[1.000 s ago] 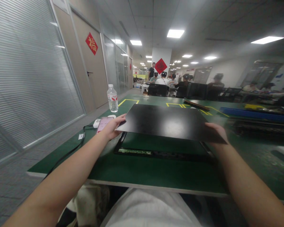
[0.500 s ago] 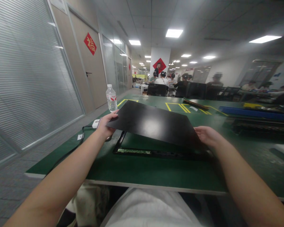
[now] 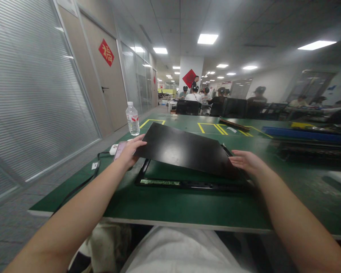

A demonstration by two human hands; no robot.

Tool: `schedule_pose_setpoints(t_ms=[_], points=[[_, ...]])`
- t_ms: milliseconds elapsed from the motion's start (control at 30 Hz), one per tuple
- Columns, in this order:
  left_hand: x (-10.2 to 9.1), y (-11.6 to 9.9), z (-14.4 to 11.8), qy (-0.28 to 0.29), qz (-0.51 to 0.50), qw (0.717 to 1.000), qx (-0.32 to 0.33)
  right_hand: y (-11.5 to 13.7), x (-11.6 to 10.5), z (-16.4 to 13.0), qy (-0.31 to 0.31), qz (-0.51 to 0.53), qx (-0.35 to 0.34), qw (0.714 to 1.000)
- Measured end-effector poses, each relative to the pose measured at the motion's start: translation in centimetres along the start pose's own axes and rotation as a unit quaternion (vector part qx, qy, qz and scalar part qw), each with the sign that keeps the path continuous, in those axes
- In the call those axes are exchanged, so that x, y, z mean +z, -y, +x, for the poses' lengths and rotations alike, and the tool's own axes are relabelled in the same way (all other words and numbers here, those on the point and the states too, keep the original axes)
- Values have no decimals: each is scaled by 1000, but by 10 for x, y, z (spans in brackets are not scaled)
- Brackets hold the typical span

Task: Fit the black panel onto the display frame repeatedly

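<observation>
A thin, glossy black panel [image 3: 182,148] is held tilted over a black rectangular frame [image 3: 204,185] lying on the green table. My left hand [image 3: 133,149] grips the panel's left end, thumb on top and fingers underneath, keeping that end raised. At the lower right edge, my right hand [image 3: 246,161] has its fingers stretched out, fingertips against or very near the panel. A green circuit strip [image 3: 159,182] shows along the frame's near side. The panel covers much of the frame.
A water bottle [image 3: 132,119] stands behind my left hand, with a phone [image 3: 119,149] and a white case [image 3: 113,149] nearby. A black cable [image 3: 85,182] runs off the table's left edge. Dark bars [image 3: 307,153] and a blue strip [image 3: 307,133] lie right. People sit beyond.
The panel's left end has shifted slightly right, following my left hand. Its right edge has moved left, exposing the frame's right side. My right fingers have straightened.
</observation>
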State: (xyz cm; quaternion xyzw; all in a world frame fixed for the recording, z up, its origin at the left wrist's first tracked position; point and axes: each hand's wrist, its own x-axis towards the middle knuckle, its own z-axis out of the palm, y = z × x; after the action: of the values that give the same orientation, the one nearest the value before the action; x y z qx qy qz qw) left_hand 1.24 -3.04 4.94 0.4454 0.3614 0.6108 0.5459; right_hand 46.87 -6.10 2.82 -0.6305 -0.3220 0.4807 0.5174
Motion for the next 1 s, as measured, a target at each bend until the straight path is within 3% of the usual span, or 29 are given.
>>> schedule_pose_setpoints(t_ms=[667, 1000], points=[[2, 5, -1, 2, 39, 999, -16, -1, -8, 8, -75, -22, 9, 997], [7, 16, -4, -3, 79, 995, -56, -1, -13, 6, -100, -61, 6, 993]])
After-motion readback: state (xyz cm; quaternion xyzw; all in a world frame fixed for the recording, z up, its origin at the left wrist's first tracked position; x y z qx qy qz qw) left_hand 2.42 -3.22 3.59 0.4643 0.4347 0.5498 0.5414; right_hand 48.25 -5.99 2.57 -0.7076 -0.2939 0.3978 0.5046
